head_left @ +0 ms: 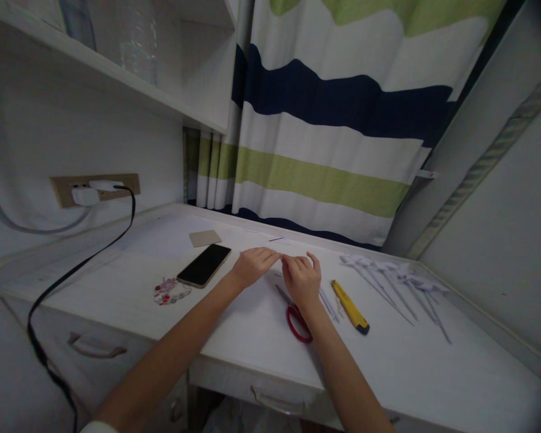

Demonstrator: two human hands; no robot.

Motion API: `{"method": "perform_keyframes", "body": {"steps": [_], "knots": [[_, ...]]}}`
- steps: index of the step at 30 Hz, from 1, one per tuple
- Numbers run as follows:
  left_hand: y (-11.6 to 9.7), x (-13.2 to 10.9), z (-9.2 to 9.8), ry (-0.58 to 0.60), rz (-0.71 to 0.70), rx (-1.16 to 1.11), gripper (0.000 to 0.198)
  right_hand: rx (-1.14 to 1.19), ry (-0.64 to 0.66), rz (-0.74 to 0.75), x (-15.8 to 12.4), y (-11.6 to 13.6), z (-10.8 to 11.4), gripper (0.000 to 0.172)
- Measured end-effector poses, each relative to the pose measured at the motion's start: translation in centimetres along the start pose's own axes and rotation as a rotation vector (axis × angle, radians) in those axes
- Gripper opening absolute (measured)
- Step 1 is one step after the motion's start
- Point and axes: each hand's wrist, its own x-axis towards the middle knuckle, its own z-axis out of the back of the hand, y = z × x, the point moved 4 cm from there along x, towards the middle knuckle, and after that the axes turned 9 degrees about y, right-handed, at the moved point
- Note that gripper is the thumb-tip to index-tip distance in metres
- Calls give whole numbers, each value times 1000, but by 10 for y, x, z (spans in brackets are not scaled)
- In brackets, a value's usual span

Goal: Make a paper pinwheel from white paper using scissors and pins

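My left hand (255, 265) and my right hand (302, 278) meet at the fingertips above the middle of the white desk (247, 319). Both are closed in a pinch, and whatever lies between the fingertips is too small to make out. Under my right wrist lie scissors (293, 316) with red handles, partly hidden by the arm. Thin pale strips (329, 305) rest just right of that wrist, beside a yellow box cutter (349, 305). Left of my left hand is a black-screened phone (205, 265).
White folded paper pieces with thin stems (399, 278) lie at the right. A beaded bracelet (171, 293) sits near the phone, a beige square (204, 238) behind it. A striped curtain (324, 144) hangs at the back; a black cable (90, 258) runs down at the left.
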Motion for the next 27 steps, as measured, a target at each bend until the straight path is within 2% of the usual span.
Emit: {"method": "perform_keyframes", "body": {"steps": [11, 27], "knots": [[-8, 2, -4, -19, 83, 114, 15, -8, 4, -59, -1, 2, -6, 17], [-7, 1, 0, -49, 142, 96, 17, 24, -30, -101, 0, 1, -3, 17]]}}
